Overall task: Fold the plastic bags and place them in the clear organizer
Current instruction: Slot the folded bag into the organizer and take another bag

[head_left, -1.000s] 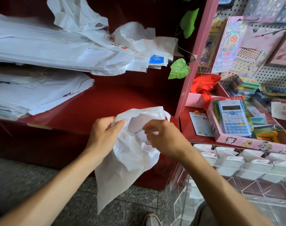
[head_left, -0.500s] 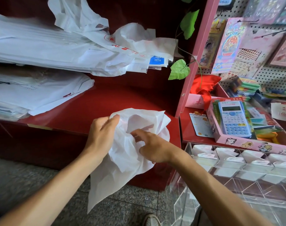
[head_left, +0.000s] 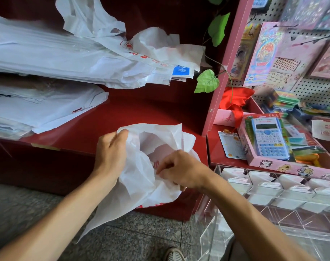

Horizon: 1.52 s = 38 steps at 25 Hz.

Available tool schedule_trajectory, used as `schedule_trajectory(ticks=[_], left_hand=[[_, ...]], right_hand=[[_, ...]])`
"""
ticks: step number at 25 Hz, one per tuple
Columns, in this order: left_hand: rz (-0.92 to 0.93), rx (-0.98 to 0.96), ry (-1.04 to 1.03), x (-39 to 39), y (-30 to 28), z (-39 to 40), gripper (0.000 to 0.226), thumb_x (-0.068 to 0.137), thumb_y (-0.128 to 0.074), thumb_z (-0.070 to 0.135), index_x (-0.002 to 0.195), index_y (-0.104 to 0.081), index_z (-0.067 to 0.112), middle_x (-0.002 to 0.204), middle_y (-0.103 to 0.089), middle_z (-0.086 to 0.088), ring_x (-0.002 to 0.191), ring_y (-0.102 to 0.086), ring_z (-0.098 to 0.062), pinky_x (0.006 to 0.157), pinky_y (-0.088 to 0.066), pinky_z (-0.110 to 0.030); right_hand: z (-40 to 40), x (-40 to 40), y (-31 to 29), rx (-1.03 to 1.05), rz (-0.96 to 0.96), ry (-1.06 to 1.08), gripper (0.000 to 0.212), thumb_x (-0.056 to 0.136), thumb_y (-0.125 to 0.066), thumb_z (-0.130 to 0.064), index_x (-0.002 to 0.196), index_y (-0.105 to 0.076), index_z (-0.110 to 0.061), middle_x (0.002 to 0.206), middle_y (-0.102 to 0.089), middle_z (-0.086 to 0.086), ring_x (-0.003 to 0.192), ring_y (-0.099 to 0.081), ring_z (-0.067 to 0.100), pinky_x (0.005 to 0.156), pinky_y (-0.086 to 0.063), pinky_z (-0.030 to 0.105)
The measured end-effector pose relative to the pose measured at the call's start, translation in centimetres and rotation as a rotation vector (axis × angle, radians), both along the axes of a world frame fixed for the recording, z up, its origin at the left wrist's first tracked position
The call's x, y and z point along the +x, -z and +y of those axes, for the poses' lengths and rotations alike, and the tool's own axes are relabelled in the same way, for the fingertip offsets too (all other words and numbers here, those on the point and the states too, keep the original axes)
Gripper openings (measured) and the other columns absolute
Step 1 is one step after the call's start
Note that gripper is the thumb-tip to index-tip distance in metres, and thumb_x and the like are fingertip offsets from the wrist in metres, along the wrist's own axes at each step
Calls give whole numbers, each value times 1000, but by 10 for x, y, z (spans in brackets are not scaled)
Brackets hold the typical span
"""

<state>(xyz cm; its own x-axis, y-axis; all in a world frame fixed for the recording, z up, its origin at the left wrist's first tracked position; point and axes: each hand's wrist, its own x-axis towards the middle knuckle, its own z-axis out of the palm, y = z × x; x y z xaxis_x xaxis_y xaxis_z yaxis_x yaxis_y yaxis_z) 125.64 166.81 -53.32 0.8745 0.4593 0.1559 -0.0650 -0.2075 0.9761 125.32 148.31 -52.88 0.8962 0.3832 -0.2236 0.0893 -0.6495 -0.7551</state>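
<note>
— What's changed at your end?

— My right hand point(head_left: 181, 169) has dropped lower into the plastic bag point(head_left: 141, 178) and now pinches a fold; my left hand point(head_left: 111, 149) still grips the upper edge; the bag hangs crumpled just left of the clear organizer point(head_left: 273, 202).

— Meaning?

— I judge folding has barely begun — folded bags already sit in the organizer's back compartments; this one isn't ready.

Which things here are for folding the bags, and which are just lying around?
For the job:
- white plastic bag, gripped by the left hand and the right hand
- stacks of bags on the red shelf
- clear organizer, with folded bags in its back row

Just lying about:
- blue calculator
- sticker packs
- green leaves
- red cloth
</note>
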Motion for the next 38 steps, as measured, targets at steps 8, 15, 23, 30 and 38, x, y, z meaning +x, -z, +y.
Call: schedule_trajectory(ticks=[8, 15, 23, 30, 38], left_hand=[[108, -195, -155, 14, -1, 25, 24, 94, -57, 23, 73, -61, 13, 75, -59, -8, 72, -55, -23, 63, -41, -33], [-297, 180, 131, -2, -26, 29, 18, 90, -61, 38, 98, -68, 23, 105, -69, 4, 99, -63, -7, 83, -45, -18], [-129, -101, 815, -24, -34, 13, 59, 62, -84, 51, 112, -71, 23, 103, -74, -11, 95, -70, -20, 78, -53, -26], [-60, -369, 811, -25, -35, 3, 43, 65, -51, 1, 102, -68, 15, 67, -56, -9, 64, -56, -18, 62, -48, -24], [12, -368, 904, -24, -27, 2, 54, 52, -59, 14, 106, -63, 15, 84, -52, -22, 70, -52, -29, 63, -45, -31]], right_hand=[[-32, 0, -29, 580, -350, 43, 14, 90, -66, 1, 93, -68, -13, 74, -58, 0, 59, -60, 15, 51, -46, 34], [-30, -3, -33, 747, -411, -11, 18, 87, -66, 8, 88, -65, -10, 83, -61, 9, 72, -56, 21, 68, -46, 37], [-23, -1, -27, 872, -284, 132, 20, 86, -60, 16, 93, -62, -3, 81, -60, 7, 73, -60, 24, 65, -55, 29], [-31, 0, -29, 838, -162, -14, 42, 81, -38, 12, 103, -68, -7, 79, -64, 14, 70, -54, 28, 64, -45, 31], [-24, -5, -29, 774, -205, -184, 36, 89, -55, 8, 119, -64, -9, 99, -67, 12, 75, -57, 22, 64, -48, 30]])
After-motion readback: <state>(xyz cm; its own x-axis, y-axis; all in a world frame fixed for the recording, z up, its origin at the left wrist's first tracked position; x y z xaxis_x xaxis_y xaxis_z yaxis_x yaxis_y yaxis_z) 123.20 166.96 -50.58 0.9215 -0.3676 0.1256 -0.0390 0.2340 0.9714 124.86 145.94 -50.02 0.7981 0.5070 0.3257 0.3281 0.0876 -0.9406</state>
